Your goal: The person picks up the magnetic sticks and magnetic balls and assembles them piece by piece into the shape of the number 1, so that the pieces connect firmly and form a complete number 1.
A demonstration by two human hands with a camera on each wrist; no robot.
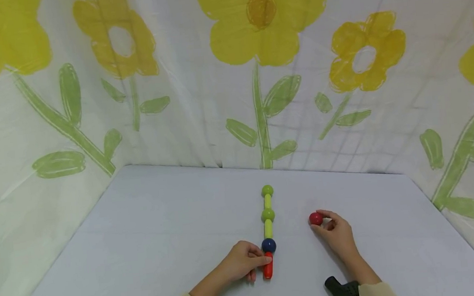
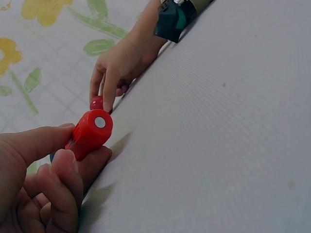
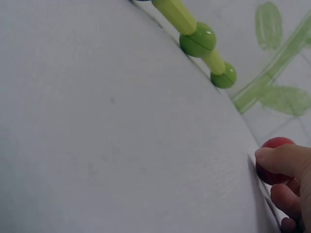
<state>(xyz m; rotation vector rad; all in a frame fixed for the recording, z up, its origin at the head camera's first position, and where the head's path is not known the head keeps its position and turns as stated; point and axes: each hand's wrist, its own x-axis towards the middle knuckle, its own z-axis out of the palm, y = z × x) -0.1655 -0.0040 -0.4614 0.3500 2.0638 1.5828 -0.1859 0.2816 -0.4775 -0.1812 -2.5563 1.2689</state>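
Observation:
A straight chain of balls and rods lies on the table, running away from me in the head view. From the far end come a green ball, a yellow-green rod, another green ball, a second such rod, a dark blue ball and a red rod. My left hand pinches the red rod between thumb and fingers; its near end shows a round silvery disc in the left wrist view. To the right of the chain, my right hand pinches a red ball at the table surface.
A white table lies under everything. Behind it hangs a white cloth painted with yellow flowers. Black devices are strapped at both wrists, the right one close above the table.

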